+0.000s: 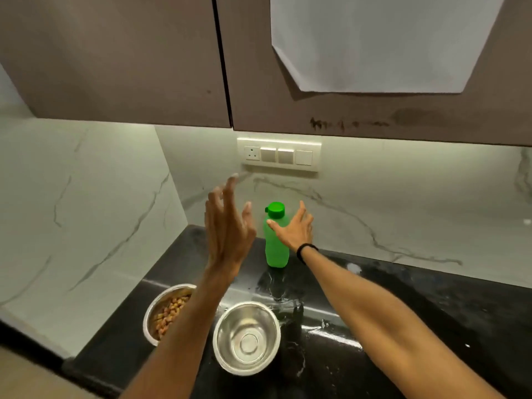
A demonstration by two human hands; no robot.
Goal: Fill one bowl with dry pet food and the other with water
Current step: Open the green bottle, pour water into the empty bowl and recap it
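Observation:
A green plastic bottle (275,246) with its green cap on stands upright at the back of the black counter (431,326). My right hand (293,228) is spread open around the bottle's upper right side, thumb touching its front, not closed on it. My left hand (227,226) is raised open to the left of the bottle, holding nothing. Near the front, a steel bowl (161,303) holds brown dry pet food, partly hidden by my left forearm. Beside it on the right, a second steel bowl (247,338) looks shiny inside; I cannot tell if it holds water.
The counter sits in a corner of white marble walls. A switch and socket panel (279,155) is on the back wall above the bottle. Brown overhead cabinets (115,67) hang above, with a white sheet (383,41) on the right door. Wet patches gleam on the counter.

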